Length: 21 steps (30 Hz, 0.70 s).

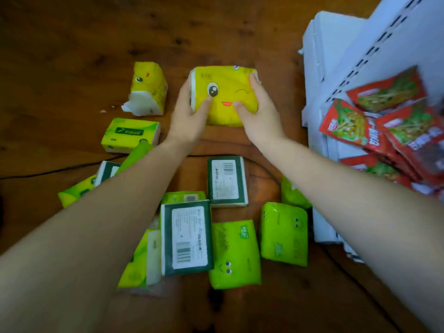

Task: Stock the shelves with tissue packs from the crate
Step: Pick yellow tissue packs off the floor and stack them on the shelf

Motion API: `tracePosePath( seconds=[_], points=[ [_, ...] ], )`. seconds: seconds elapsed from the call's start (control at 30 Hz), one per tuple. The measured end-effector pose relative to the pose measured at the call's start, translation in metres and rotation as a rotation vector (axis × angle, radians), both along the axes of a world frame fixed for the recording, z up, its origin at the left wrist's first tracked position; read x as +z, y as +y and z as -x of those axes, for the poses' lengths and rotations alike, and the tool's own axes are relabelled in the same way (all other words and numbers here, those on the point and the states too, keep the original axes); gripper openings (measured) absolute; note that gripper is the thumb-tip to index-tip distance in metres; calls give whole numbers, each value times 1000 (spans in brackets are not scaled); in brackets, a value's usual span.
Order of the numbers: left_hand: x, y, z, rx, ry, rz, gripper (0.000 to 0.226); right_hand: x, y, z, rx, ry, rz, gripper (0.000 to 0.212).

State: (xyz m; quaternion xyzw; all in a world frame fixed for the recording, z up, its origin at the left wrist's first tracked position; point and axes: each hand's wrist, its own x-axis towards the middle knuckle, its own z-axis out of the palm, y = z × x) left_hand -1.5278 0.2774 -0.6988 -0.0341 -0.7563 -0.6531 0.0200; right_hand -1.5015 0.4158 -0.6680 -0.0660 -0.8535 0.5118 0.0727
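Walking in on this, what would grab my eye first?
A bright yellow tissue pack with a winking cartoon face is at centre, gripped at its sides by the left hand and right hand. Scattered green tissue packs lie on the wooden floor nearer the person, and red snack packets pile on the white shelf at right.
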Motion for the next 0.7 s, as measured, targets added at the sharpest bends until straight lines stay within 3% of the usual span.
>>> tracePosePath(
  seconds=[0.2,0.33,0.47,0.7],
  points=[
    [55,-17,-28,-74,82,97,63,58,-5,-35,117,21,-33,65],
    [111,-37,-41,-17,106,72,60,107,-10,-52,207,108,-68,63],
    [190,-36,-57,58,152,78,55,169,-8,-77,273,165,-38,57],
    [339,14,-75,12,408,128,53,297,37,-104,190,407,-26,58]
  ],
)
